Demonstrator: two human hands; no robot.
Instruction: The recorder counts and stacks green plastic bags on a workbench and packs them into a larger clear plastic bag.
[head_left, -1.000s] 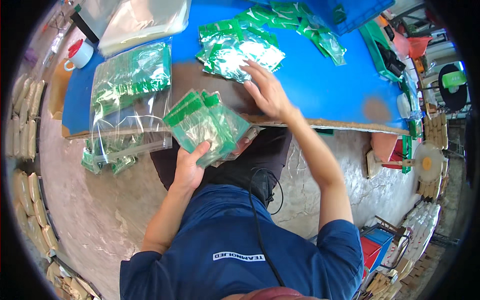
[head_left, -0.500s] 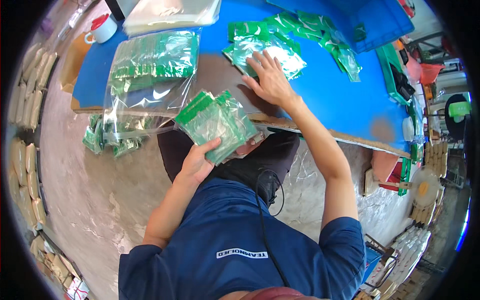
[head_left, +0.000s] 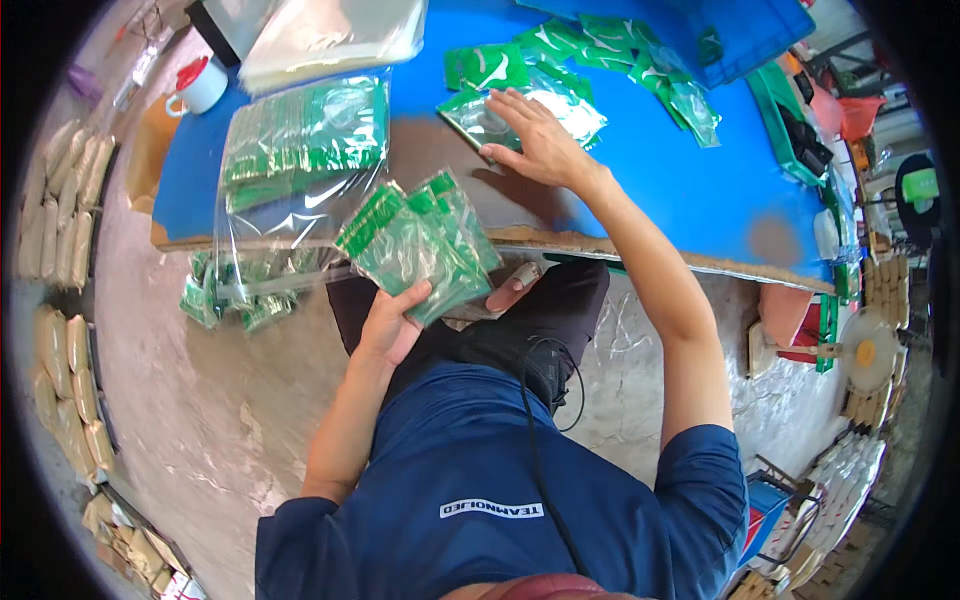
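My left hand grips a fanned stack of small green-and-clear plastic packets above my lap, thumb on top. Flat and with fingers stretched out, my right hand lies at a pile of similar packets on the blue table. Its fingers touch the top packets, and its palm hides part of the pile. On the left of the table, a large clear plastic bag holds a row of green packets; its loose mouth hangs over the front edge.
Clear plastic sheets or bags are stacked at the back left, beside a white mug with a red lid. More green packets lie near a blue crate. Below the table's left edge hang or lie other packets.
My right hand has shifted slightly left over the pile, its fingers closer together. The stack in my left hand has moved a little left and is fanned wider. The view has shifted slightly.
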